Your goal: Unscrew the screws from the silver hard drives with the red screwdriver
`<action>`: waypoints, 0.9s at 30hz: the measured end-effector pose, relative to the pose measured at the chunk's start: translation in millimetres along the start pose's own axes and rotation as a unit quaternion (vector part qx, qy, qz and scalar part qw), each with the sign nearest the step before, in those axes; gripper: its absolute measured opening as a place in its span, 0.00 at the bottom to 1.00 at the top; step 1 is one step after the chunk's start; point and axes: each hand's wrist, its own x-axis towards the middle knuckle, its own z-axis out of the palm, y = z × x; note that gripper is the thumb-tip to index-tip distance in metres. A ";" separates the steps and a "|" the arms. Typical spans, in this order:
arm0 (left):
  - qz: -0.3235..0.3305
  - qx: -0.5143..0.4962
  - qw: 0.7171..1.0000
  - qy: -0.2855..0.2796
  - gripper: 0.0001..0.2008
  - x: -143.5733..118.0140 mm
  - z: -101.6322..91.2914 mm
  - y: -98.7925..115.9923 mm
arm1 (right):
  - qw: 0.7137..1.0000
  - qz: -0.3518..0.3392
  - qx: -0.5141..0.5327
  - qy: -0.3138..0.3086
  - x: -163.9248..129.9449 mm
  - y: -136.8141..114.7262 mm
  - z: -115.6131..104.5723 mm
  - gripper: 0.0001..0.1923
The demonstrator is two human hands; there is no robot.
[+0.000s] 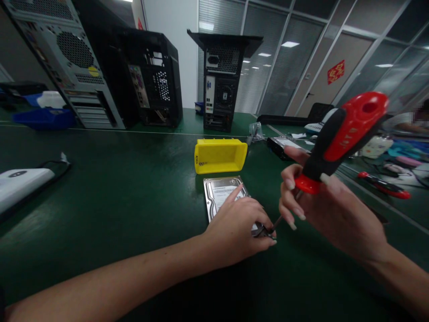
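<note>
A silver hard drive with a white label lies on the green table in front of me. My left hand covers its near part, with the index finger stretched over the label. The thumb and other fingers close round the near right corner, where a dark part shows between them. My right hand grips a red and black screwdriver low on its handle, by the red collar. The handle leans up to the right, and the thin shaft runs down left to the fingertips of my left hand. What the tip touches is hidden.
A yellow bin stands just behind the drive. Further back are several computer cases, including a black tower. At right lie another screwdriver and a second drive. A white device with a cable sits at left.
</note>
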 end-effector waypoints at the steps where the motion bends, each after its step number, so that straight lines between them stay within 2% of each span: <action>1: -0.002 0.000 1.000 -0.001 0.05 0.0 -0.3 0.5 | 1.000 -0.007 -0.014 0.007 0.4 0.1 -0.1 0.12; 5: -0.006 -0.003 1.000 -0.009 0.04 -0.1 -1.7 2.1 | 0.996 -0.050 -0.064 0.040 1.8 1.3 -0.2 0.11; 7: -0.005 -0.002 1.000 -0.010 0.04 -0.2 -1.9 2.1 | 0.995 -0.058 -0.068 0.033 1.6 1.6 -0.2 0.10; 16: -0.001 -0.001 1.000 -0.011 0.04 0.1 -0.3 0.7 | 1.000 -0.015 -0.002 -0.005 -2.2 -2.3 1.2 0.12; 24: -0.011 -0.010 1.000 -0.019 0.05 0.3 -3.4 2.5 | 0.993 -0.066 -0.092 0.044 0.5 -0.5 -1.7 0.10; 27: -0.010 -0.010 1.000 -0.020 0.05 0.1 -3.5 2.4 | 0.991 -0.076 -0.100 0.038 1.0 -2.3 -0.9 0.09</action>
